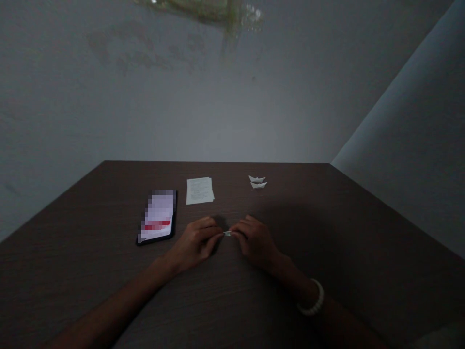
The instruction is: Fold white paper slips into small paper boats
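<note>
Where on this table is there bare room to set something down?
The table is bare right of the paper boats and left of the phone. A narrower gap lies between the paper sheets and the boats. The centre is crowded: the left hand and right hand pinch a small paper piece there, with the phone and sheets close by.

You have a dark wood-grain table (363, 228) bearing printed paper sheets (199, 190), a smartphone (159, 215) left of them, two paper boats (258, 185) right.
</note>
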`<state>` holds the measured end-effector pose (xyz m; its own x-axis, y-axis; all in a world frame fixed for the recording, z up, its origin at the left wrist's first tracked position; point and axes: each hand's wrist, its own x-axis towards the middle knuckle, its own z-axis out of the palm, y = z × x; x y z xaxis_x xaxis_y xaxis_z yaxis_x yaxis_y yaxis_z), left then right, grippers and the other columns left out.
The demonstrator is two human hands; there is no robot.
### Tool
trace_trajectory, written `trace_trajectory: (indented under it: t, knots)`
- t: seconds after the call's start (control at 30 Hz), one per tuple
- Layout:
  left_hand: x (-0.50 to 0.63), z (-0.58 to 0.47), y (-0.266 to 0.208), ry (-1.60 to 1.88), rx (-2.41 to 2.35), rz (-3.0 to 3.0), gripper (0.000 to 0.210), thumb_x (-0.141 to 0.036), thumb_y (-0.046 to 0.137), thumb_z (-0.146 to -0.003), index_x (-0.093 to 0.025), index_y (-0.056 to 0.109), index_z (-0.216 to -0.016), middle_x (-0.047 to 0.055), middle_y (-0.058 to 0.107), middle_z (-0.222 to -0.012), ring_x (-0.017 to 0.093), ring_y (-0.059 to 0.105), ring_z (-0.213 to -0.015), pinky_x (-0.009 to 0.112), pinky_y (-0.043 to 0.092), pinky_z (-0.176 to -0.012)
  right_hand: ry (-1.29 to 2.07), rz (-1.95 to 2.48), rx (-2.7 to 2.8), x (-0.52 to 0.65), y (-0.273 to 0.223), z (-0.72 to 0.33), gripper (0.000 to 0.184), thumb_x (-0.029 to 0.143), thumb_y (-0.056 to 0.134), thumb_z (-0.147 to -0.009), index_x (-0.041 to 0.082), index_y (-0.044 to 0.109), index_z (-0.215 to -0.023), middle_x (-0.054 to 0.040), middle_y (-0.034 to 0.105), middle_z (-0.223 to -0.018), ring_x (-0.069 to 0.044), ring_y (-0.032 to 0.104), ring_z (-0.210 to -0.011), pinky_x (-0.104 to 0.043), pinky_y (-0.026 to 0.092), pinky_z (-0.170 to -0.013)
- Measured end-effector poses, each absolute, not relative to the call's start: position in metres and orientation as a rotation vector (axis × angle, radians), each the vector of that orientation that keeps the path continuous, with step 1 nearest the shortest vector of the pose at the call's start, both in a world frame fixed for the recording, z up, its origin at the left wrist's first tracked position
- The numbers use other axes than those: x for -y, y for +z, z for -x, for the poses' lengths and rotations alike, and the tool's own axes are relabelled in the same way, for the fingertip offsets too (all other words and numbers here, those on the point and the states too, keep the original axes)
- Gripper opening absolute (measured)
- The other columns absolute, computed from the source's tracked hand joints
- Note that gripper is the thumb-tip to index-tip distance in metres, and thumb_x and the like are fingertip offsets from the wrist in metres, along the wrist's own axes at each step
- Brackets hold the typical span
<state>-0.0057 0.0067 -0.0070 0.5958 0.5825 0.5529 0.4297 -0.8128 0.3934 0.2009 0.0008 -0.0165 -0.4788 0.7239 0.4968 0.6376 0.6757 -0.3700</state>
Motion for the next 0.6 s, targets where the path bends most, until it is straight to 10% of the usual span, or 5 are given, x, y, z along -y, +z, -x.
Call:
trace_trajectory:
  t: [0.6]
  knots:
    - [-0.01,0.001,-0.0114,0.862,-0.968,-2.531,0.018,-0.016,0.048,-0.09,-0.015,0.066,-0.092,0.005,0.065,-0.084,0.016,0.06,-0.078,0.029,0.05,-0.072,0.182,1.274,2.161,-0.0001,-0.0228,-0.2017,0.016,0.015,0.058,-0.083,0.022,0.064,-0.096,-0.0006,0.06,-0.073,-0.015,0.056,-0.07,-0.024,0.039,-0.063]
